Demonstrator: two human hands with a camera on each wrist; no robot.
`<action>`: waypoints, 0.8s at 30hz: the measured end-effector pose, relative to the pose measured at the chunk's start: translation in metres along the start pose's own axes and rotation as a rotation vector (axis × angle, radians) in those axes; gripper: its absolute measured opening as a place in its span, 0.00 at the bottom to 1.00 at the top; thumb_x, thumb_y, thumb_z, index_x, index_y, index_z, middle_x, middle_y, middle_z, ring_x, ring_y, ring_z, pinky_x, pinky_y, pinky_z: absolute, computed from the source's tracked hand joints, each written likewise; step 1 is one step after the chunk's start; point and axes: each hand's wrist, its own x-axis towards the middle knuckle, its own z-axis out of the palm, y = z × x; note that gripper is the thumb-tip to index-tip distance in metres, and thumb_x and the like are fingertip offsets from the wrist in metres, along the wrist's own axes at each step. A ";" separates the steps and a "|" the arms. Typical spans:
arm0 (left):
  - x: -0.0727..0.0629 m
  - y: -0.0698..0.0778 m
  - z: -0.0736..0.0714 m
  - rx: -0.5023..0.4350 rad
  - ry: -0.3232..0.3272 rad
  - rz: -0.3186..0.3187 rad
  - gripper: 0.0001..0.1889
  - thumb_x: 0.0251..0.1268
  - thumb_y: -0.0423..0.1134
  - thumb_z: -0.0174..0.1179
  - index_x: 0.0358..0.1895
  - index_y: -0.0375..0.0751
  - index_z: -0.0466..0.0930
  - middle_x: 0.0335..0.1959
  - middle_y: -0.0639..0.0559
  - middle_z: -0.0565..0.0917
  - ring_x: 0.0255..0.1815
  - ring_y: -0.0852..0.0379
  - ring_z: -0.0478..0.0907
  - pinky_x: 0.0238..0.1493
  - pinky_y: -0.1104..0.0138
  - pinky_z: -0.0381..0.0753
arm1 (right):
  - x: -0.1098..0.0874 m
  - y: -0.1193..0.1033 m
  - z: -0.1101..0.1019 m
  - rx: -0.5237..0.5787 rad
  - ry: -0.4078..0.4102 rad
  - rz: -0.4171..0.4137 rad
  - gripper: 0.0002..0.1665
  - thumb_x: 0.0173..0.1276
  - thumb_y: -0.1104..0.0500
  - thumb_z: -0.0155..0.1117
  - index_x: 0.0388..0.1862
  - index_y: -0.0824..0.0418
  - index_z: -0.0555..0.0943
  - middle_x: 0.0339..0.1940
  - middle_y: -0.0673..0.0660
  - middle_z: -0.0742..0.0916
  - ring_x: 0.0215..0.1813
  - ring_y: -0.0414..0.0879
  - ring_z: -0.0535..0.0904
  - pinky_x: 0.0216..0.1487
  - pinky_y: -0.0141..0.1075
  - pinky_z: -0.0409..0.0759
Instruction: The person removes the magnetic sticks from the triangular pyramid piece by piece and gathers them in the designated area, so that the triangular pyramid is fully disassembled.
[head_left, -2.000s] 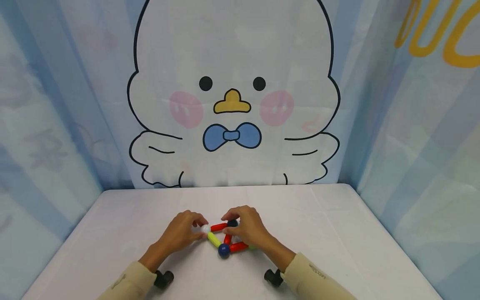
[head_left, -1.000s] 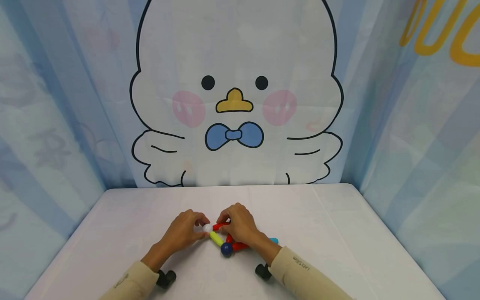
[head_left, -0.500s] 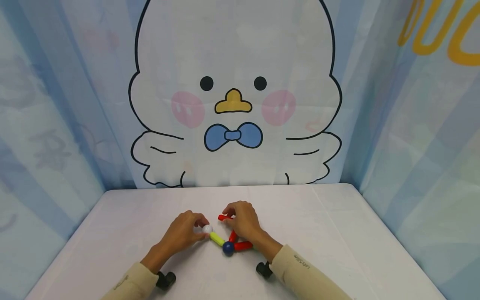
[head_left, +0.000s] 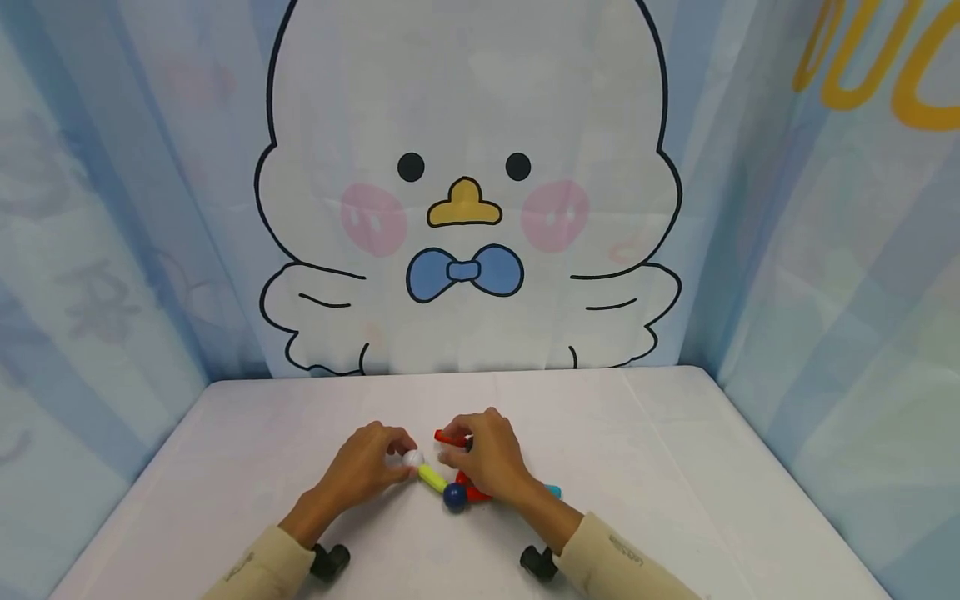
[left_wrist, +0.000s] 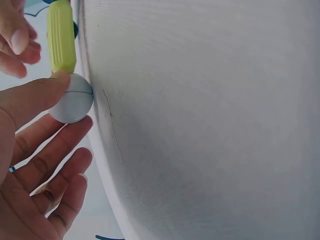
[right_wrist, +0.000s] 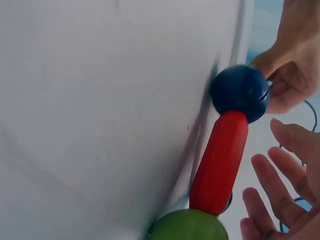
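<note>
Here, my left hand (head_left: 367, 460) pinching the white ball (head_left: 413, 457), my right hand (head_left: 491, 454) parted-fingered beside a red rod (head_left: 447, 437), yellow rod (head_left: 432, 477) meeting the blue ball (head_left: 454, 497), bench (head_left: 637, 467) reaching well beyond, green ball (right_wrist: 190, 227) only in the right wrist view.

On the white table (head_left: 300, 408), the left hand (head_left: 365, 458) pinches a white ball (head_left: 413, 457). From it, a yellow rod (head_left: 432, 477) points toward four o'clock to a dark blue ball (head_left: 455, 497), a lower red rod (head_left: 478, 495) at that ball's three o'clock. The right hand (head_left: 491, 454) is at a black ball (head_left: 469, 444); an upper red rod (head_left: 446, 436) juts toward ten o'clock.
</note>
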 end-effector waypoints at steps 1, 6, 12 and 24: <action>0.000 0.000 0.000 -0.001 0.002 0.001 0.13 0.55 0.42 0.82 0.42 0.51 0.90 0.34 0.60 0.83 0.39 0.60 0.75 0.46 0.62 0.76 | -0.003 -0.001 0.000 -0.002 -0.004 -0.008 0.14 0.62 0.54 0.84 0.46 0.53 0.92 0.39 0.48 0.93 0.45 0.47 0.78 0.45 0.35 0.73; -0.001 0.001 0.000 0.001 0.012 0.005 0.13 0.55 0.42 0.82 0.42 0.51 0.90 0.33 0.60 0.83 0.39 0.60 0.74 0.45 0.63 0.76 | -0.013 -0.008 0.004 -0.047 -0.056 -0.019 0.15 0.58 0.53 0.86 0.44 0.51 0.92 0.34 0.46 0.93 0.41 0.41 0.76 0.44 0.35 0.68; -0.001 0.000 0.001 -0.006 0.026 0.021 0.13 0.55 0.41 0.83 0.41 0.51 0.90 0.33 0.60 0.83 0.39 0.60 0.75 0.44 0.63 0.77 | -0.017 -0.014 0.011 -0.128 -0.096 -0.026 0.15 0.56 0.54 0.87 0.41 0.51 0.91 0.29 0.43 0.91 0.37 0.36 0.72 0.44 0.35 0.67; -0.001 0.002 0.004 -0.021 0.018 0.009 0.13 0.54 0.43 0.83 0.39 0.52 0.88 0.33 0.61 0.82 0.39 0.60 0.75 0.45 0.64 0.77 | -0.013 -0.017 0.018 -0.217 -0.078 -0.038 0.13 0.56 0.53 0.87 0.37 0.51 0.91 0.28 0.44 0.90 0.36 0.37 0.73 0.42 0.34 0.68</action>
